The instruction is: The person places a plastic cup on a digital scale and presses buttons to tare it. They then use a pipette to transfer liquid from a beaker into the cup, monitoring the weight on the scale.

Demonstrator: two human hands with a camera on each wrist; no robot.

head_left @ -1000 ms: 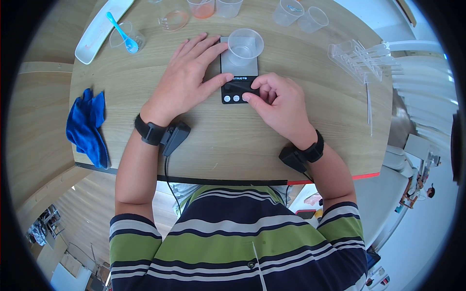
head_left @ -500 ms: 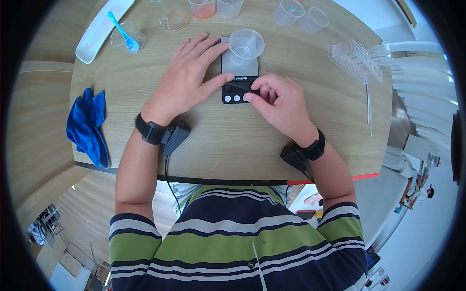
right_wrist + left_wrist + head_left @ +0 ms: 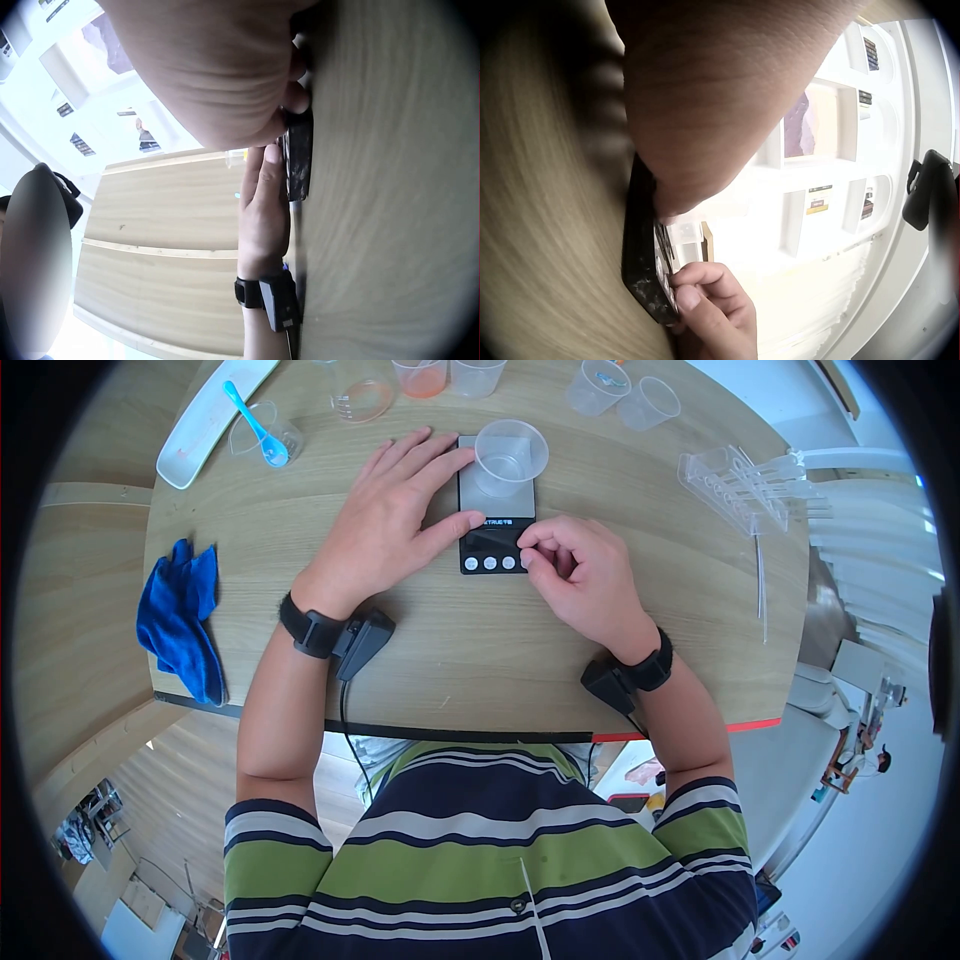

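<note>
A small black digital scale with a metal plate and several round buttons lies on the table. On its plate stands a clear, empty-looking plastic cup. The left hand lies flat with fingers spread at the scale's left side; its thumb touches the scale by the display and its index fingertip reaches the plate's edge. With curled fingers, the right hand grips the scale's right edge, thumb at the rightmost button. In the left wrist view, the right thumb and index finger meet the scale's button end.
A blue cloth lies at the left. Behind it are a white tray and a beaker with a blue spoon. Several cups stand at the back, one holding orange liquid. A clear rack with thin rods is at the right.
The right thumb has shifted slightly right, from over the third button to the scale's right corner, uncovering that button. The left hand keeps its pose.
</note>
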